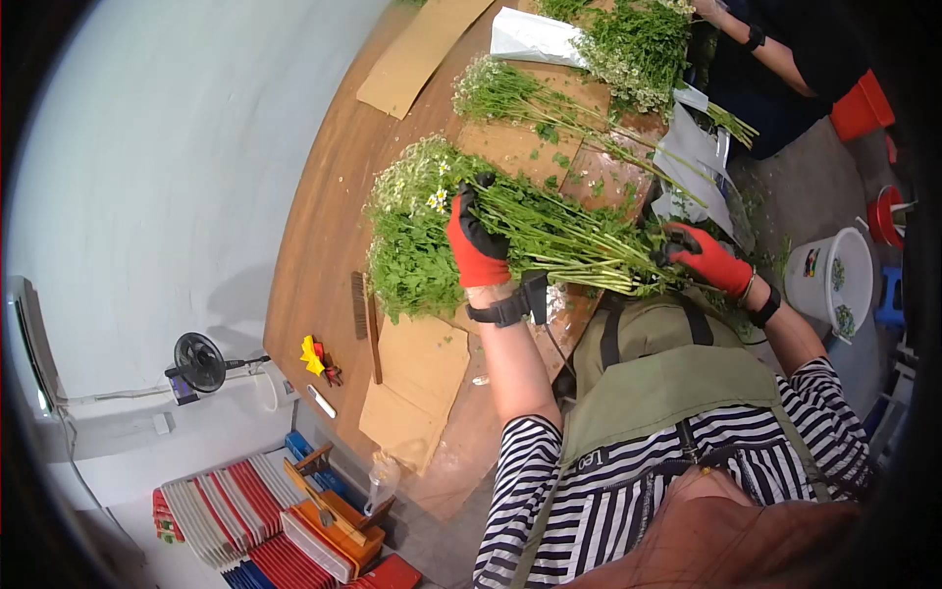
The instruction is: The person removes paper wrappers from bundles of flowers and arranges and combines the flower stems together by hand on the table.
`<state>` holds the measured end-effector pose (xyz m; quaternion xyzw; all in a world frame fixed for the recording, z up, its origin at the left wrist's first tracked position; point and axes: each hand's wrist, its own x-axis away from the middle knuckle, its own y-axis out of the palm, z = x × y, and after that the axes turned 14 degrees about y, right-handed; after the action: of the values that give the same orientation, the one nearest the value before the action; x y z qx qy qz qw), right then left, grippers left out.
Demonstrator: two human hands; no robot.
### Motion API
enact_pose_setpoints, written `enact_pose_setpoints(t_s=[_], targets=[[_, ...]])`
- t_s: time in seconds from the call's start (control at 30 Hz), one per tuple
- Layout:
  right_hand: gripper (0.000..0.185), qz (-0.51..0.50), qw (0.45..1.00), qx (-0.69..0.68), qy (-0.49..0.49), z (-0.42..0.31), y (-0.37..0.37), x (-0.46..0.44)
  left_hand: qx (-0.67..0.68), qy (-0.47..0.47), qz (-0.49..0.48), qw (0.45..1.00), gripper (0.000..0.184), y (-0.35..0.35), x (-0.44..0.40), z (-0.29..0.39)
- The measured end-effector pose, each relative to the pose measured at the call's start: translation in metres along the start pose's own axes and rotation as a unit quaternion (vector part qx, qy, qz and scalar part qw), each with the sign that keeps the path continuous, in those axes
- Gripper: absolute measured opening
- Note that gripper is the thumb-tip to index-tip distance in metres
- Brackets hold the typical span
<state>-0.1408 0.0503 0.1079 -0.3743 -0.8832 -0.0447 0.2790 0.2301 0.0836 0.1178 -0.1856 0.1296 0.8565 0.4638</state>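
A large bunch of small white flowers (579, 236) with leafy green stems lies across the table in front of me, its blooms to the left and cut stem ends to the right. My left hand (478, 239), in a red and black glove, is closed around the bunch just below the flower heads. At the stem ends, my right hand (708, 259), gloved alike, has its fingers curled in against the stems; its fingertips are partly hidden. Beyond the bunch, a thinner group of flower stems (549, 103) rests on cardboard.
On the wooden table (324, 211) are a brush (365, 324), cardboard (417, 378) and a yellow-red object (314, 355). Another person's arm (775, 61) reaches in near more flowers (638, 49). A white bucket (829, 285) stands on the floor at right.
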Motion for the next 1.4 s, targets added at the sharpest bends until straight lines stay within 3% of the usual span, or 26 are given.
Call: enact_pose_setpoints(t_s=[0.1, 0.2, 0.3, 0.33, 0.37, 0.43, 0.53, 0.63, 0.67, 0.77, 0.87, 0.9, 0.97, 1.07, 1.1, 1.13, 1.17, 1.23, 1.27, 1.33, 1.4], targets=[[0.058, -0.006, 0.985, -0.057, -0.163, -0.042, 0.023, -0.003, -0.078, 0.062, -0.048, 0.994, 0.030, 0.009, 0.002, 0.001], [0.060, 0.100, 0.935, 0.206, -0.271, -0.072, 0.038, -0.010, -0.085, 0.108, -0.060, 0.989, 0.029, 0.028, 0.002, 0.003], [0.050, 0.013, 0.986, 0.087, -0.143, -0.039, 0.037, -0.036, 0.003, -0.009, -0.026, 1.000, 0.029, 0.030, 0.002, 0.015], [0.044, 0.083, 0.982, -0.090, -0.142, -0.029, 0.039, -0.035, -0.007, -0.023, -0.021, 0.999, 0.030, 0.020, 0.001, 0.009], [0.055, 0.062, 0.977, -0.187, -0.084, -0.037, 0.025, -0.026, -0.016, -0.035, -0.014, 0.999, 0.030, 0.009, -0.002, 0.000], [0.070, 0.066, 0.984, -0.118, -0.116, -0.017, 0.007, -0.029, 0.049, -0.028, 0.018, 0.998, 0.028, -0.011, -0.004, -0.018], [0.086, -0.103, 0.990, 0.006, -0.095, -0.008, -0.006, -0.019, 0.032, -0.001, 0.025, 0.999, 0.025, -0.018, -0.005, -0.020], [0.090, -0.162, 0.984, -0.006, -0.075, -0.004, -0.004, -0.013, 0.091, -0.039, 0.051, 0.994, 0.025, -0.019, -0.006, -0.019], [0.097, -0.119, 0.984, 0.079, -0.109, -0.006, -0.003, -0.009, 0.097, -0.048, 0.055, 0.993, 0.024, -0.020, -0.006, -0.019], [0.091, 0.059, 0.943, 0.267, -0.191, -0.017, 0.009, 0.007, 0.045, -0.054, 0.040, 0.997, 0.024, -0.023, -0.003, -0.018], [0.071, 0.164, 0.884, 0.403, -0.172, 0.003, 0.013, 0.002, 0.022, -0.059, 0.051, 0.997, 0.025, -0.024, -0.003, -0.015], [0.065, 0.192, 0.873, 0.392, -0.218, 0.007, 0.011, 0.001, -0.025, -0.040, 0.051, 0.998, 0.025, -0.022, -0.001, -0.013], [0.056, 0.244, 0.843, 0.367, -0.308, 0.007, 0.009, -0.002, 0.030, -0.133, 0.080, 0.987, 0.025, -0.027, -0.003, -0.017], [0.032, 0.304, 0.876, 0.250, -0.279, 0.036, -0.007, -0.007, 0.108, -0.133, 0.123, 0.977, 0.025, -0.039, -0.003, -0.030], [0.025, 0.380, 0.907, 0.053, -0.176, 0.067, -0.022, -0.016, 0.162, -0.170, 0.147, 0.961, 0.026, -0.044, -0.009, -0.025], [0.020, 0.433, 0.887, -0.148, -0.063, 0.090, -0.034, -0.026, 0.215, -0.206, 0.170, 0.939, 0.026, -0.052, -0.013, -0.015], [0.026, 0.350, 0.896, -0.264, -0.070, 0.073, -0.052, -0.013, 0.267, -0.242, 0.191, 0.913, 0.026, -0.057, -0.015, -0.007], [0.037, 0.286, 0.930, -0.228, 0.043, 0.109, -0.091, -0.018, 0.243, -0.204, 0.177, 0.932, 0.030, -0.060, -0.019, -0.007], [0.048, 0.329, 0.942, -0.066, 0.016, 0.087, -0.084, -0.012, 0.216, -0.177, 0.156, 0.947, 0.030, -0.062, -0.018, -0.014], [0.075, 0.388, 0.885, 0.255, -0.036, 0.043, -0.056, 0.006, 0.196, -0.166, 0.143, 0.956, 0.029, -0.049, -0.013, -0.014], [0.094, 0.261, 0.943, 0.177, -0.110, 0.023, -0.037, -0.004, 0.214, -0.193, 0.162, 0.944, 0.026, -0.020, -0.012, 0.002]])
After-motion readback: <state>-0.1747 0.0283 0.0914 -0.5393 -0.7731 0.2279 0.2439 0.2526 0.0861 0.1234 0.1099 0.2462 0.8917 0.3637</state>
